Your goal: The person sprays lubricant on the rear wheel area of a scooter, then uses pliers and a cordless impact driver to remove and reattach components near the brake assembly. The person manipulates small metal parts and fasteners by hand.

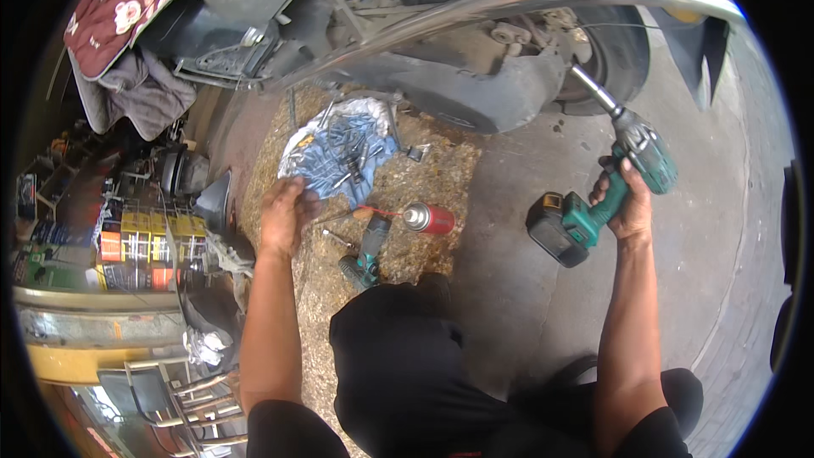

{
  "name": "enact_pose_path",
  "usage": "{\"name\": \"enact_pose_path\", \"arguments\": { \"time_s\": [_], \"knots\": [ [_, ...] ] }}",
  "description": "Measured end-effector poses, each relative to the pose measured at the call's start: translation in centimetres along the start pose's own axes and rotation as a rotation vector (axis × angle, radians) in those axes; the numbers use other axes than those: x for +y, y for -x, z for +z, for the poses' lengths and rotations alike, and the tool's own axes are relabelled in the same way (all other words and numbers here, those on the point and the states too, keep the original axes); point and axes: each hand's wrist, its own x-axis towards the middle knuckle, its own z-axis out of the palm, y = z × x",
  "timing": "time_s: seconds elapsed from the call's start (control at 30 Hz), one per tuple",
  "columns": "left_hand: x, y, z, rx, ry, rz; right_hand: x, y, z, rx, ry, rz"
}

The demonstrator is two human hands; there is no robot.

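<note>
My right hand (625,199) grips a green and black cordless impact wrench (606,195); its long socket bit points up toward the scooter's rear wheel hub (543,38). My left hand (284,212) reaches, fingers apart, to the near edge of a blue rag (339,153) strewn with several metal sockets and bolts. Whether it holds a small part I cannot tell. A second green power tool (366,253) and a red spray can (428,219) lie on the ground between my arms.
A scooter lies tilted across the top, with its chrome rail (509,0) and rear tyre (623,55). Sawdust (424,170) covers the ground under the rag. Shelves of boxed goods (127,246) stand at left, chair frames (186,390) at lower left. My black-trousered knees (407,356) fill the bottom.
</note>
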Motion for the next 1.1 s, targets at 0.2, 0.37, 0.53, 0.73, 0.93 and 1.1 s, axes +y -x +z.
{"name": "enact_pose_path", "arguments": {
  "time_s": [0.2, 0.37, 0.53, 0.73, 0.93, 1.1],
  "knots": [
    [-18.2, 1.6, -9.6, 0.391, 0.024, -0.313, 0.8, -0.6, -0.5, -0.064, 0.034, -0.003],
    [-28.0, 1.6, -7.1, 0.339, -0.217, -0.339, 1.0, -0.7, -1.2, -0.107, 0.088, 0.009],
    [-31.0, 1.8, -4.2, 0.278, -0.385, -0.258, 1.0, -0.8, -1.4, -0.114, 0.087, -0.007],
    [-29.7, 5.2, -1.4, 0.234, -0.534, -0.086, 2.1, -1.0, -1.0, -0.159, 0.116, 0.006],
    [-29.9, 7.5, -0.4, 0.136, -0.472, -0.085, 2.9, -0.6, -1.3, -0.141, 0.115, 0.063],
    [-29.3, 8.4, 0.1, 0.153, -0.492, -0.091, 4.8, 0.9, -2.7, -0.023, 0.141, 0.195]
  ]
}}
